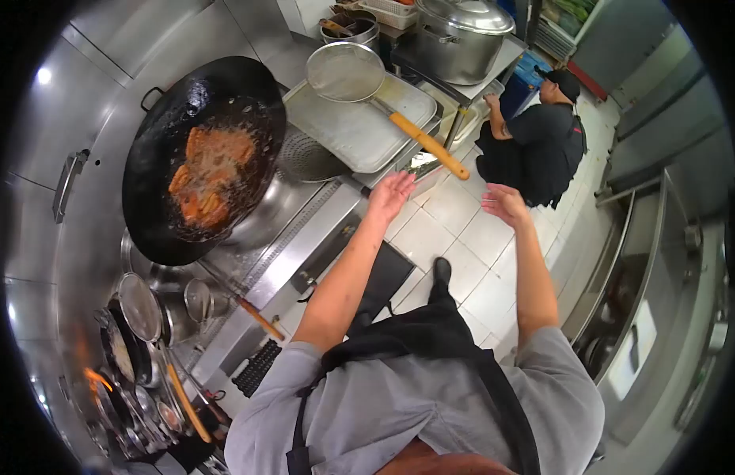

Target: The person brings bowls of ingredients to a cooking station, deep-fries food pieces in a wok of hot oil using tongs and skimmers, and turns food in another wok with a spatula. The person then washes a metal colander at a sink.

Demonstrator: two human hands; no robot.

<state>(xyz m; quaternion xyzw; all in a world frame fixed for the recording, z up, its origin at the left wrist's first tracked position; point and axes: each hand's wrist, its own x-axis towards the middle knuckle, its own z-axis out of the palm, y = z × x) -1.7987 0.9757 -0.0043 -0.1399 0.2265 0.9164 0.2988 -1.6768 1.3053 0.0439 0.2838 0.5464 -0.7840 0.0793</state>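
Note:
My left hand (393, 195) is held out over the floor beside the counter edge, fingers apart, with nothing in it. Just beyond it is the wooden handle of a round mesh skimmer (346, 73), which rests across a metal tray (359, 127). To the right my right hand (506, 205) is raised in the air, fingers loosely stretched and holding nothing. At the left, a large black wok (146, 194) holds dark bubbling oil with orange-brown pieces of food (213, 162) frying in it.
A perforated ladle (304, 154) lies between wok and tray. Behind stands a lidded steel stockpot (462, 47). A co-worker in dark clothes (541, 131) crouches at the right. More strainers and pans (142, 305) fill the lower left, near a flame (96, 378). Steel shelving (636, 293) lines the right.

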